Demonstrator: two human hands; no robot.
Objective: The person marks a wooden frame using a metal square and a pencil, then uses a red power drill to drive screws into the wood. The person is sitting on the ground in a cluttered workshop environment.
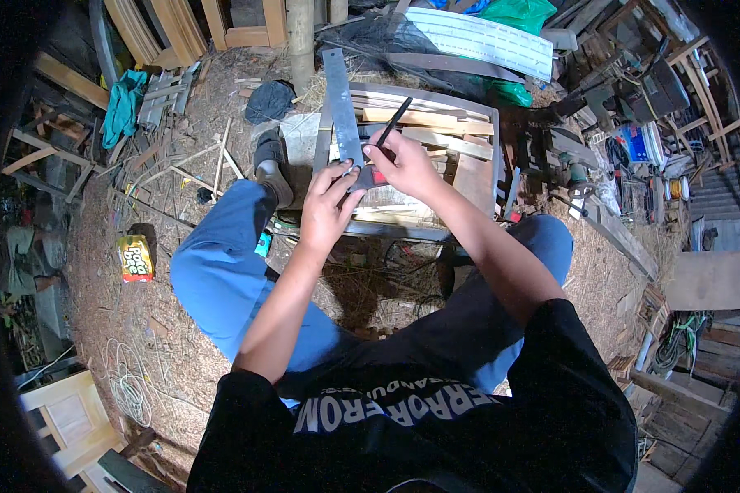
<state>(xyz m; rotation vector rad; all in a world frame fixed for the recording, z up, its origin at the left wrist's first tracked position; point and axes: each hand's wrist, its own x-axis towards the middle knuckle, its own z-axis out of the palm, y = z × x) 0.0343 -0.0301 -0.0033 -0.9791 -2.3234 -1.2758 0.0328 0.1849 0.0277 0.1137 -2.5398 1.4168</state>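
My left hand (326,207) is closed on the near end of a metal try square (343,103), whose long grey blade points away from me with a hole at its far end. A dark stock with a red patch shows between my two hands. In my right hand (409,168) a black pen (395,122) is pinched, slanting up and to the right. Its lower end is hidden by the fingers. Both hands are over a low framed bench (483,115) bearing several wooden strips (436,123). Whether the square touches the wood below, I cannot tell.
My bent knees flank the bench. On the left lie thin sticks, a yellow-and-red packet (136,258) and a coil of cord (128,386). A post (301,41) stands beyond the bench. Tools and scrap wood crowd the right side, near a grey board (707,280).
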